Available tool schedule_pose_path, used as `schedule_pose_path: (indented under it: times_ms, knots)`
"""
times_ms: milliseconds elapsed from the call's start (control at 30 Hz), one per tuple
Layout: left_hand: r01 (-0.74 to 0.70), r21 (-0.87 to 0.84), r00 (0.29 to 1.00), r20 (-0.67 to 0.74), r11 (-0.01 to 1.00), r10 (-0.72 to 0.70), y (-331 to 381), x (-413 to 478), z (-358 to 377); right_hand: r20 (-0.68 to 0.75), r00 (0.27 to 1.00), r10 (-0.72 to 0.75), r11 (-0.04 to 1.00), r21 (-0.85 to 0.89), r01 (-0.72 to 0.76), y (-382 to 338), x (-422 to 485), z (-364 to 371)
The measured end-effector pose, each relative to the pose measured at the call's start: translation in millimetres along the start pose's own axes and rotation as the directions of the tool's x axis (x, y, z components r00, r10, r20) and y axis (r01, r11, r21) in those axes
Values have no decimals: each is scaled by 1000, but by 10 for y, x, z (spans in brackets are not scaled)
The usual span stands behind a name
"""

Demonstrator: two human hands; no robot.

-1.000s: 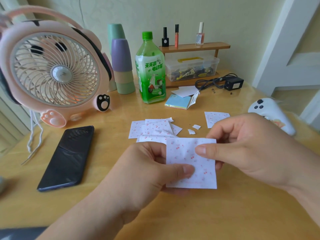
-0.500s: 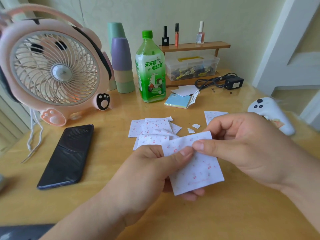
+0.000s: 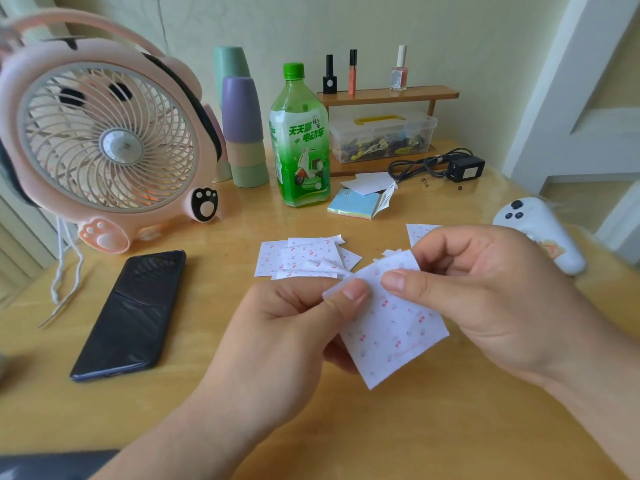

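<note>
Since the earlier frames, the white square paper sheet printed with small red cherries [image 3: 394, 330] has rotated from a level position to a tilted one, with one corner now pointing down toward the person. The left thumb has also travelled up to the upper edge of the sheet. The left hand [image 3: 284, 337] pinches the sheet near its upper left edge, thumb on top and fingers curled beneath. The right hand [image 3: 495, 306] pinches the same edge, its thumb tip just beside the left thumb tip. The sheet is held between both hands, clear of the light wooden table top [image 3: 433, 427]. A loose pile of matching cherry-print paper pieces [image 3: 298, 259] lies flat on the table just beyond the left hand. A black rectangular smartphone [image 3: 131, 313] lies face up to the left of the left hand. A white plastic game controller [image 3: 543, 237] rests beyond the right hand, on its outer side. A green plastic drink bottle with a green cap [image 3: 301, 140] stands upright well beyond both hands.
</note>
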State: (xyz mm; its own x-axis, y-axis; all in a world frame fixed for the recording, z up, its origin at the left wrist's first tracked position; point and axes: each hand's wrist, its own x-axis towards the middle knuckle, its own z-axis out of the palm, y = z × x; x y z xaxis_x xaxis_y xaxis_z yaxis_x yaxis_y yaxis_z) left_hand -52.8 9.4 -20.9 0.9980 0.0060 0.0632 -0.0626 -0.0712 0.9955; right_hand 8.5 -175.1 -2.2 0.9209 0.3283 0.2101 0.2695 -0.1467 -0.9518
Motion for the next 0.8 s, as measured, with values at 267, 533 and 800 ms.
schedule_pose_path:
  times_ms: [267, 533, 800]
  knots:
    - [-43, 99, 999, -6, 994, 43, -23, 4, -9, -99, 995, 6, 995, 100, 4, -27, -49, 88]
    - [81, 39, 991, 106, 996, -85, 26, -13, 15, -115, 993, -8, 962, 270, 39, -50, -34, 93]
    - [81, 53, 988, 131, 995, -88, 7, -20, 26, 43, 998, -49, 978, 206, 40, -68, -29, 89]
